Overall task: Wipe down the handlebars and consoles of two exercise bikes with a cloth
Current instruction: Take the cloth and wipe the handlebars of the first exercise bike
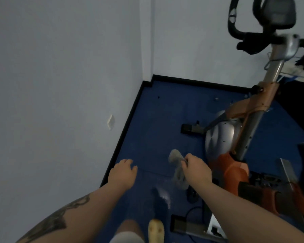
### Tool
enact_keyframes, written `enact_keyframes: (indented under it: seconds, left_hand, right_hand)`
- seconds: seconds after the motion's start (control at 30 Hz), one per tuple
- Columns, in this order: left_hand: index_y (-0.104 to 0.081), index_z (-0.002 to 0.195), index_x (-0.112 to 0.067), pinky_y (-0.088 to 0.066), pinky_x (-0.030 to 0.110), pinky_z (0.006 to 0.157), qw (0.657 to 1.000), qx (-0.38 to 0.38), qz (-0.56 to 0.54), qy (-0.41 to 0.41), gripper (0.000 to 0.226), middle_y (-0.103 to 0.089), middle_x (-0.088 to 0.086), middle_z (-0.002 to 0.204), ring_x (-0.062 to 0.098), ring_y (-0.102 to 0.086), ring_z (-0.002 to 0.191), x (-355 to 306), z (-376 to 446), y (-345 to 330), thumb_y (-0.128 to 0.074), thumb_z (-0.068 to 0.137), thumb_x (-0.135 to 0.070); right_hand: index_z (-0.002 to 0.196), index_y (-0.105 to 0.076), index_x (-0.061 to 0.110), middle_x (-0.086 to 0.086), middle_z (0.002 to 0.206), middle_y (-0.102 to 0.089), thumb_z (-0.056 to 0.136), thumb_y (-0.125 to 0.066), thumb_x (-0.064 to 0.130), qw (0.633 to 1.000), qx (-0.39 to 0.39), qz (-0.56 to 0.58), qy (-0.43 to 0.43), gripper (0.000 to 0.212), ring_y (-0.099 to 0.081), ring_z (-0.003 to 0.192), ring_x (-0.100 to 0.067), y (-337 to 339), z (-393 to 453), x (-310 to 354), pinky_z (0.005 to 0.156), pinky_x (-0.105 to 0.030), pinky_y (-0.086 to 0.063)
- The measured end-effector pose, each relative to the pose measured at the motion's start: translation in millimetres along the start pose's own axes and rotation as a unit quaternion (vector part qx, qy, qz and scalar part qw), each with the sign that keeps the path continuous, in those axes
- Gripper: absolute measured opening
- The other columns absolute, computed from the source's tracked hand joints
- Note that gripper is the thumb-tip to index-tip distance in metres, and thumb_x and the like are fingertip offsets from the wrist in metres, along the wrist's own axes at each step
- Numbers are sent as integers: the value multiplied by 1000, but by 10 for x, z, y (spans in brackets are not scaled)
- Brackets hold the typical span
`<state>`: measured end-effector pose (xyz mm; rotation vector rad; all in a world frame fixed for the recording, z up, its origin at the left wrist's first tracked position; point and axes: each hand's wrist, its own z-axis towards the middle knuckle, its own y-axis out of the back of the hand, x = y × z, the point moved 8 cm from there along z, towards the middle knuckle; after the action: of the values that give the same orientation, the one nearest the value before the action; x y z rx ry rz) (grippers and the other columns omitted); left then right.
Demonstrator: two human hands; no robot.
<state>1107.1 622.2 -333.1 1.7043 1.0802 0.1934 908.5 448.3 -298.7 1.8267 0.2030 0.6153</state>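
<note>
so the right hand (pixel 194 168) is pinched shut around a pale grey cloth (pixel 177 170), fingers curled over the top of it, and the rest of the cloth dangles down under the hand and bunches out a bit to the left of the knuckles. the left hand (pixel 124 173) is loose and holding nothing, fingers relaxed and slightly spread, hanging out over the blue floor (pixel 156 116) well apart from the cloth, with a gap of floor between the two hands. both forearms reach forward from the bottom of the shot, the left one with a dark tattoo on it. the exercise bike (pixel 239 130) sits off to the right of the right hand, orange and silver frame with a round silver flywheel cover low down, close beside the hand but not touching it. its black handlebars (pixel 235 27) and the grey console (pixel 279 13) are way up in the top right corner, a bit blurred, well away from the cloth and both hands. a pale wall (pixel 60 67) fills the left side with a black skirting strip along the floor, and there's a small white socket plate (pixel 110 122) on it. down at the bottom edge a yellowish shoe (pixel 156 231) shows between the arms.
</note>
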Motion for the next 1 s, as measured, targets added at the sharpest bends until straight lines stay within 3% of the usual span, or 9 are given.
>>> enact_keyframes:
  seconds: [0.23,0.53,0.77,0.9,1.0]
  left_hand:
    - [-39,143,-15,-36,36,108,998,28,22,-48,49,-40,5,149,24,-44,130,-321,932,363,-35,100,-40]
    - [-39,143,-17,-36,35,108,971,67,90,-209,49,-38,1,151,20,-43,130,-1325,2353,828,-34,101,-40]
    - [-40,143,-18,-36,34,107,943,111,110,-295,48,-39,0,150,20,-43,129,-2373,2864,774,-34,100,-39]
    - [-42,141,-18,-37,31,105,924,99,99,-356,47,-41,-2,148,18,-45,128,-3182,3034,711,-36,100,-39]
    - [-43,141,-19,-36,31,105,919,90,85,-375,45,-41,-2,148,18,-44,128,-3727,3118,679,-36,100,-38]
  right_hand:
    - [86,-47,23,4,89,-58,97,-44,37,998,-7,17,-58,18,-49,74,-12,147,686,114,56,-28,-34]
    - [89,-51,20,2,92,-61,97,-44,36,978,-61,59,-189,19,-57,84,-15,550,1553,-15,65,-31,-46]
    - [81,-44,23,-1,88,-62,96,-45,38,942,-129,107,-290,22,-60,82,-19,1015,1882,-559,63,-29,-44]
    - [77,-44,25,4,77,-58,95,-45,41,923,-168,118,-325,24,-58,72,-15,1296,2062,-1002,58,-30,-45]
    - [84,-50,23,2,82,-62,96,-43,41,912,-179,116,-349,23,-61,77,-17,1524,2197,-1351,63,-31,-49]
